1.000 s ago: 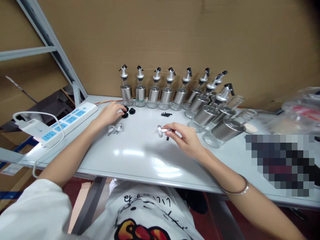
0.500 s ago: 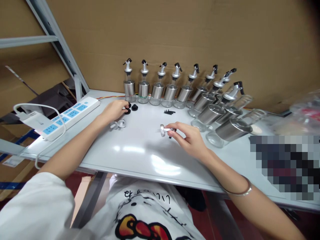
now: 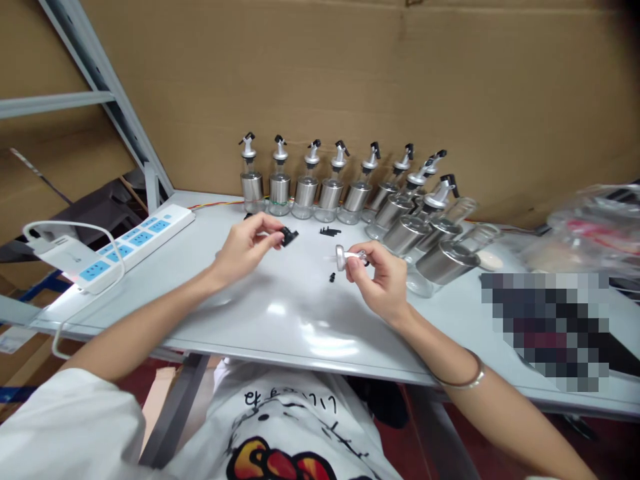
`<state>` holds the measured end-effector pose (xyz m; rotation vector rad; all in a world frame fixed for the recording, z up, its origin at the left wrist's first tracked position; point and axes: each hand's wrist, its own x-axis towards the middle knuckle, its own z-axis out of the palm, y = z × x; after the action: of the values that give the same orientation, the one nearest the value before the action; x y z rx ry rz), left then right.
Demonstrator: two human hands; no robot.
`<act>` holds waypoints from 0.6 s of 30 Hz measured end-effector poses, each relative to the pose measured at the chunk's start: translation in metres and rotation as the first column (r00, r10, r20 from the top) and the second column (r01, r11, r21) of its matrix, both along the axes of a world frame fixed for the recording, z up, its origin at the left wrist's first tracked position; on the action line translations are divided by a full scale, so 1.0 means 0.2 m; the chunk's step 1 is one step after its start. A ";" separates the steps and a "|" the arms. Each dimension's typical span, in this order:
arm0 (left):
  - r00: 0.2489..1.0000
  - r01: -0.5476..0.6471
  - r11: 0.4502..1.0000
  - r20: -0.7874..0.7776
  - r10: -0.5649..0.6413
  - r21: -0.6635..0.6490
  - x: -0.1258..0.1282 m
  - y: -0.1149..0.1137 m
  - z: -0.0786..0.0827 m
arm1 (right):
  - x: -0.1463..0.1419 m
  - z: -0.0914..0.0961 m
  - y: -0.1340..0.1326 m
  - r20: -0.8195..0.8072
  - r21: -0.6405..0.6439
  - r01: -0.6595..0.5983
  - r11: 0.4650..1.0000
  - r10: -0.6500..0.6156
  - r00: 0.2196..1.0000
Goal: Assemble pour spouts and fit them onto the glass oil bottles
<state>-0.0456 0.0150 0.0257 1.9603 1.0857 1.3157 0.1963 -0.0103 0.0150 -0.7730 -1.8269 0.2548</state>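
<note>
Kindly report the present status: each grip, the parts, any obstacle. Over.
Left grip: pinching black part. Right grip: holding silver pourer. Parts apart. Small black piece on table, apparently blocking neither.

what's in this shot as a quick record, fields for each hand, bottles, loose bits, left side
left hand: pinching a black part above the table
right hand: holding a silver spout, base facing the left hand
bottles: glass with steel bands, most with fitted spouts, two at right without
loose bits: thin black pieces; a small black plug
left side: white power strip
</note>
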 end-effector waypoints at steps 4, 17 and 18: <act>0.963 0.119 0.987 0.229 -0.142 0.109 0.12 -0.18 -0.02 | -0.02 0.00 -0.04 -0.039 0.111 -0.056 0.992 0.060 0.997; 0.934 0.248 0.952 0.217 -0.283 0.178 0.16 -0.27 -0.06 | -0.03 0.02 -0.05 0.116 0.188 -0.175 0.966 0.156 0.981; 0.938 0.249 0.951 0.199 -0.285 0.184 0.16 -0.27 -0.06 | -0.03 0.02 -0.04 0.133 0.207 -0.187 0.960 0.161 0.978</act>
<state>-0.0139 -0.0393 0.0132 1.9320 0.5994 1.4606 0.1912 -0.0190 0.0187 -0.4817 -1.9965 0.1208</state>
